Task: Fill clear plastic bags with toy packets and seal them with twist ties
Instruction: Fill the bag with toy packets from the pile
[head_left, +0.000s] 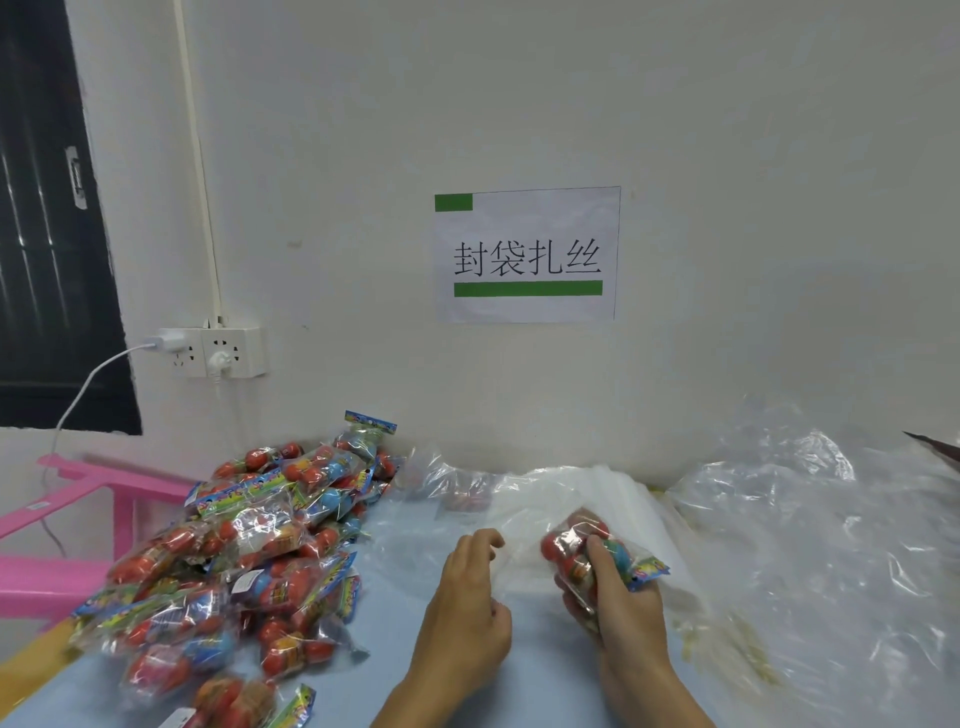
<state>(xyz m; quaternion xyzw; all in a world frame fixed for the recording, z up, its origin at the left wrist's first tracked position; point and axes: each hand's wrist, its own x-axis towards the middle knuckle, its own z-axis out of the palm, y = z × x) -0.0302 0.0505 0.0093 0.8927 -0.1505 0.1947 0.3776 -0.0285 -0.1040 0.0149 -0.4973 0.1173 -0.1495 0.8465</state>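
My right hand (621, 603) grips a toy packet (579, 553) with red and blue pieces, held at a clear plastic bag (550, 499) lying on the light blue table (545, 691). My left hand (467, 608) hovers just left of it with fingers loosely curled at the bag's edge; whether it pinches the film is unclear. A big heap of toy packets (244, 561) fills the table's left side.
Crumpled clear plastic bags (821, 530) pile up at the right against the white wall. A pink plastic stool (78, 499) stands beyond the table's left edge. A wall socket with a plugged cable (218, 351) and a paper sign (527, 254) are on the wall.
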